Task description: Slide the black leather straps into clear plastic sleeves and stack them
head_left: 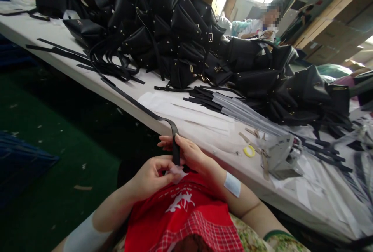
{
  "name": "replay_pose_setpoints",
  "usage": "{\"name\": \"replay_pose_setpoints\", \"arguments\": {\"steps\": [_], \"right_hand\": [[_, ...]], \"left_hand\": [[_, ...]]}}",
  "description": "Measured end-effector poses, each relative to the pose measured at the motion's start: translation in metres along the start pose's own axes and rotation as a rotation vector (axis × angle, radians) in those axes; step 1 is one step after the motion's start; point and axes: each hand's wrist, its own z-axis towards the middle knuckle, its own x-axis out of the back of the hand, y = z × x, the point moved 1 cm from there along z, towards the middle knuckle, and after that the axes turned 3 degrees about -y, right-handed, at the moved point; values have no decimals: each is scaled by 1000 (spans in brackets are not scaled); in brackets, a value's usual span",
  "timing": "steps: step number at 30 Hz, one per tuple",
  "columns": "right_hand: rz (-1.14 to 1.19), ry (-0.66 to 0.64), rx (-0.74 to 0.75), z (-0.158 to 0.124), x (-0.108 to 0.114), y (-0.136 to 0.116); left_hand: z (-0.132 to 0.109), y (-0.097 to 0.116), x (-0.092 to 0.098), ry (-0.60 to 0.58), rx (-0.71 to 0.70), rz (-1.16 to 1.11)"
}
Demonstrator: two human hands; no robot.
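A long black strap [136, 106] runs along the table edge and bends down in front of my body. My right hand [190, 153] is closed on it near its lower end, thumb against its edge. My left hand [154, 176] pinches a thin whitish piece of film or paper [180, 174] at the strap's end. Whether that piece is joined to the strap I cannot tell. Further along, the strap leads toward a heap of coiled black straps [116, 59] on the table.
Black handbags [175, 19] are piled along the white table [140, 122]. Wrapped straps [247, 108], a yellow tape ring [249, 151] and a grey tape dispenser [282, 157] lie to the right. Across the table sits a person [253, 28]; cardboard boxes [329, 34] stand behind.
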Motion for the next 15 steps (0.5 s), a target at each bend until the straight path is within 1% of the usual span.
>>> {"name": "replay_pose_setpoints", "arguments": {"steps": [2,4,6,10,15], "right_hand": [[56,14,-5,-3,1,-1],[143,27,-37,-5,3,-3],[244,12,-90,-5,7,-5],[424,-74,-176,-4,13,-4],[505,-109,-236,-2,15,0]], "left_hand": [[1,-3,-4,49,0,16],[0,-3,-3,67,-39,77],[-2,2,-1,81,-108,186],[-4,16,1,121,-246,410],[-2,27,-6,127,-361,566]]}}
